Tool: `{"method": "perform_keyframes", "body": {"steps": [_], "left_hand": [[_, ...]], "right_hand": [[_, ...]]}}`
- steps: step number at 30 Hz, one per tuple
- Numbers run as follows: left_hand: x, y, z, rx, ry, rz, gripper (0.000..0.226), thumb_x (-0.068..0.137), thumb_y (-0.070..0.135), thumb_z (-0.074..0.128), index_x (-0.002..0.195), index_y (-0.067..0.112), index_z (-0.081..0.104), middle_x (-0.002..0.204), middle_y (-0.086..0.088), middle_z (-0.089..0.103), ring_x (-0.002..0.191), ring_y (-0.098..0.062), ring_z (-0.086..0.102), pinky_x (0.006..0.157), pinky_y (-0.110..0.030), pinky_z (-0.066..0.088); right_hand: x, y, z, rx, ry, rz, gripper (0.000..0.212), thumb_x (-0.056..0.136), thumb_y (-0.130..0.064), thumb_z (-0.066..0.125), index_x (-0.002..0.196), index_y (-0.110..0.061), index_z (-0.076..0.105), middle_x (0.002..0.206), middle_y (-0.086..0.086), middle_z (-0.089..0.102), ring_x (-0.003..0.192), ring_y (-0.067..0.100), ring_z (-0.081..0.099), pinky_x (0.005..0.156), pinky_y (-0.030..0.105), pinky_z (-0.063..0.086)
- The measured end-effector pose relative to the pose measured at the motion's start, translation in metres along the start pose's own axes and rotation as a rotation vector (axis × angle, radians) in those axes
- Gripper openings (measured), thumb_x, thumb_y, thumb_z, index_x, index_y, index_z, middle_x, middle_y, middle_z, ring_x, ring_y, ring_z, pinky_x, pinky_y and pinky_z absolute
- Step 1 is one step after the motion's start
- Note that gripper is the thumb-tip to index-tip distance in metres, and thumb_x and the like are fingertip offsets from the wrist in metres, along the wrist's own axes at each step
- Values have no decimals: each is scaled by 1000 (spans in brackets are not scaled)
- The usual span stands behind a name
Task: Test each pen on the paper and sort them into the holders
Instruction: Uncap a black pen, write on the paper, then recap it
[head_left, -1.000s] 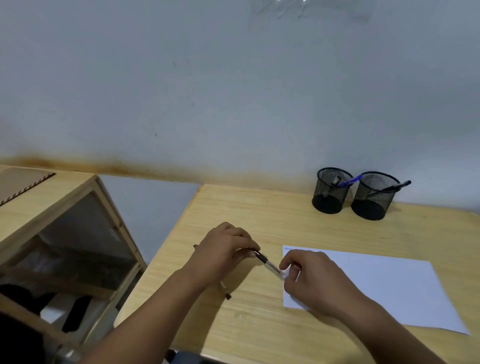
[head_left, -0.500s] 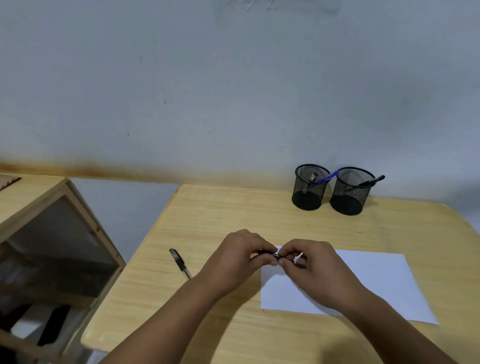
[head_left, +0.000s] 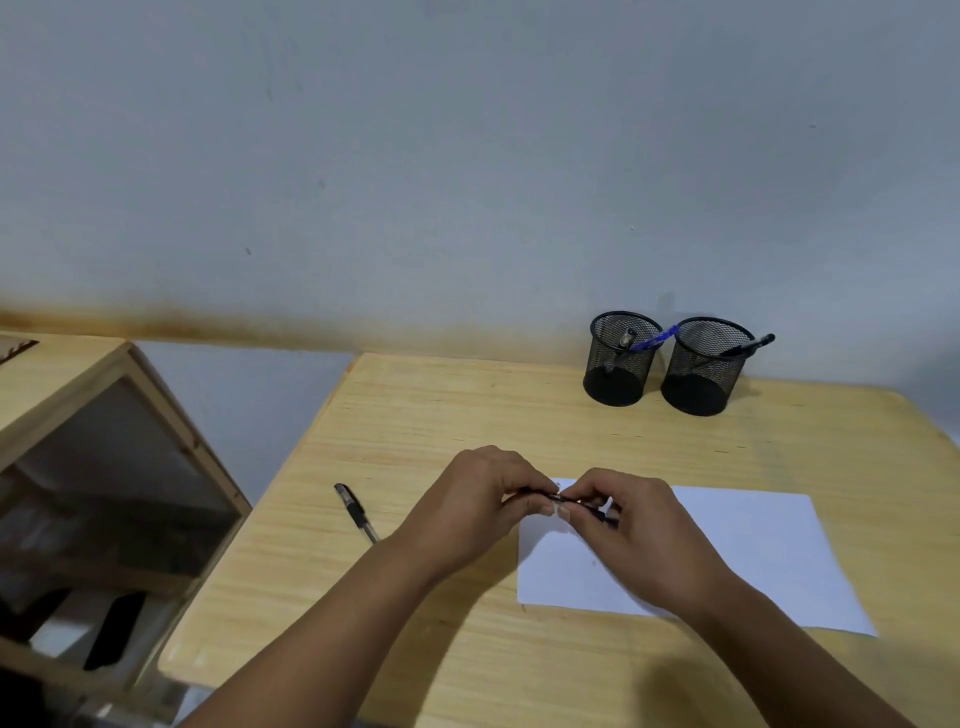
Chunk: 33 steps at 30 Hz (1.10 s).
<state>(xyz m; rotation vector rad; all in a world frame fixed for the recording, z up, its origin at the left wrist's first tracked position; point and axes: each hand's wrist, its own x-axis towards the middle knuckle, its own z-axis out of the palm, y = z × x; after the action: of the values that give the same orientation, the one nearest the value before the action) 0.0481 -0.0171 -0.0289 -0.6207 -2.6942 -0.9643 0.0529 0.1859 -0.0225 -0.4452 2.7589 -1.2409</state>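
Both hands meet just above the near-left corner of the paper (head_left: 727, 551), sharing one pen (head_left: 558, 500): the left hand (head_left: 478, 499) pinches one end in its fingertips and the right hand (head_left: 631, 525) pinches the other, so each grip is clenched on the pen. It looks light, stiff and smooth, a thin plastic barrel likely to roll or slip; the cap end probably pulls off best with a firm pinch near the join. A second pen (head_left: 355, 512) lies on the desk (head_left: 467, 405) to the left, well apart from the two mesh holders (head_left: 623, 364) at the back, which each hold pens already.
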Motion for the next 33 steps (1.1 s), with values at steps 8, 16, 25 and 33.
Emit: {"method": "perform_keyframes", "body": {"steps": [8,16,25,33], "left_hand": [[-8,-25,1,52,168,-497,9,85,28,65,89,30,73,90,17,67,85,0,59,73,-22,48],[-13,-38,6,76,199,-595,14,84,30,69,97,26,72,94,12,67,91,-9,61,74,-25,48],[-34,-2,35,145,150,-298,28,92,34,54,118,30,64,112,19,58,105,-7,45,87,-22,37],[-40,2,52,189,78,-285,42,84,53,55,119,32,63,121,17,54,110,-10,42,94,-32,42]], "right_hand": [[-7,25,-8,460,105,255,34,96,-9,59,116,-35,66,99,4,68,79,18,74,81,37,62],[-11,35,-5,647,189,344,19,96,-10,61,105,-18,76,93,7,77,82,18,77,86,49,60],[-10,36,-2,908,175,257,41,84,12,67,113,-17,73,108,9,77,105,24,72,102,46,50],[9,29,8,614,379,213,13,92,-16,67,95,-27,72,88,-2,77,85,14,74,68,17,59]]}}
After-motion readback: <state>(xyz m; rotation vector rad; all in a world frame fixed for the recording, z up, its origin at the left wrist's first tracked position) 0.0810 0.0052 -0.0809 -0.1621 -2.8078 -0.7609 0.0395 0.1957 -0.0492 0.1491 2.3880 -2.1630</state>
